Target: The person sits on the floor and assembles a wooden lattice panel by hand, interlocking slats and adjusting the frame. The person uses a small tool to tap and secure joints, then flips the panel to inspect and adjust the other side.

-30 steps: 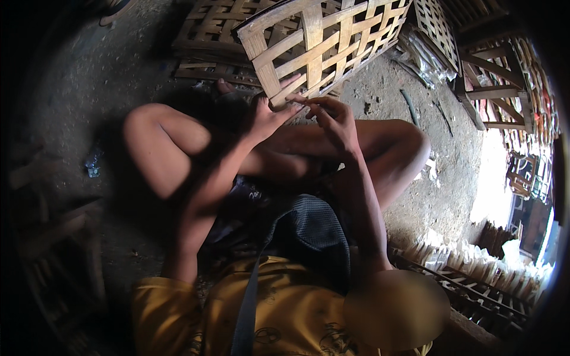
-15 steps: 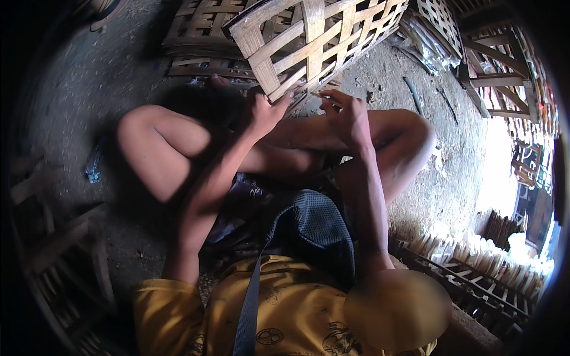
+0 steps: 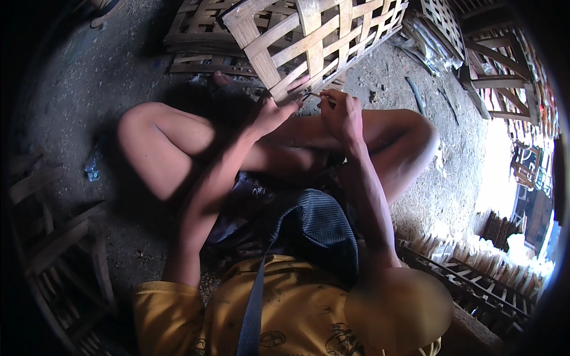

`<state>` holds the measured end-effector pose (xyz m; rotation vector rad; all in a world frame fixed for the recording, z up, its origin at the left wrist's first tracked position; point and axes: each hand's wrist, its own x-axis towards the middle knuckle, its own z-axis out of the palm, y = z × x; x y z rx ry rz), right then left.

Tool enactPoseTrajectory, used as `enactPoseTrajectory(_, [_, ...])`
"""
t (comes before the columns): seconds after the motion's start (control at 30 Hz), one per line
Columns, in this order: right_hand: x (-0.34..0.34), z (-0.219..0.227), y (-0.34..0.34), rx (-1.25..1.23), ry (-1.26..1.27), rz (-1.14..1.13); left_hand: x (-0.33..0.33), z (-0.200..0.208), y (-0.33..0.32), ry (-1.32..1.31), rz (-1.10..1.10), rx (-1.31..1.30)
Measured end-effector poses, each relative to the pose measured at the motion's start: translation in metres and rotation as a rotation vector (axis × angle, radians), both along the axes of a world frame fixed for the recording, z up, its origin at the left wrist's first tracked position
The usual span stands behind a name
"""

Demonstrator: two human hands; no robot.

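Note:
A woven bamboo lattice panel (image 3: 313, 35) stands tilted in front of my crossed legs, with its near lower corner toward me. My left hand (image 3: 274, 115) is closed on that corner; its thumb lies on the near side and some fingers show behind the weave. Close by on the right, my right hand (image 3: 342, 114) is closed in a pinch. From its fingertips a thin light-coloured strip (image 3: 316, 94) points left at the panel's lower edge. Whether the strip touches the edge is too small to tell.
Flat lattice panels (image 3: 202, 35) lie stacked at the far left. Clear plastic (image 3: 424, 44) lies near another lattice panel at the far right. Wooden frames (image 3: 503, 80) stand at the right, slatted bamboo pieces (image 3: 469, 270) at lower right, and a dark wooden frame (image 3: 65, 237) at left.
My left hand's grip on the corner has shifted, with thumb and fingers now spread further along the edge. The panel has tilted slightly. My right hand, with the strip, has moved a little left.

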<state>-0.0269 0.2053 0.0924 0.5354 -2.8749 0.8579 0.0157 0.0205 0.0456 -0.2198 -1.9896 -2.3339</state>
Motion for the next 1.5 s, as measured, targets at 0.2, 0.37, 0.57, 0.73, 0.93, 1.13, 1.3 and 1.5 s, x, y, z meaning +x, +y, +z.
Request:
enactPoseTrajectory(0.2, [0.002,-0.002,-0.015,0.063,0.045,-0.002,-0.003,-0.016,-0.004,-0.069,-0.001,0.019])
enactPoseTrajectory(0.37, [-0.039,-0.004,-0.006,0.112,-0.147,0.057,0.0,-0.008,0.005,0.036,-0.005,0.012])
enactPoseTrajectory(0.57, [-0.069,-0.021,0.006,-0.105,-0.873,0.071,0.001,-0.008,-0.004,0.249,0.069,-0.272])
enactPoseTrajectory(0.73, [-0.044,0.011,0.024,-0.204,-0.586,-0.113,-0.002,0.002,0.002,0.269,0.076,-0.267])
enactPoseTrajectory(0.93, [-0.027,0.001,0.007,-0.077,-0.154,-0.084,-0.003,-0.004,0.0,0.241,0.082,-0.281])
enactPoseTrajectory(1.13, [-0.011,0.002,-0.004,-0.056,-0.011,-0.038,0.009,0.005,0.003,0.145,0.137,-0.288])
enactPoseTrajectory(1.3, [-0.003,0.0,-0.012,-0.027,-0.021,-0.074,0.012,0.008,-0.001,-0.234,0.068,-0.49])
enactPoseTrajectory(1.5, [0.0,0.0,-0.014,-0.089,-0.004,-0.107,0.011,0.01,0.002,-0.049,0.139,-0.461])
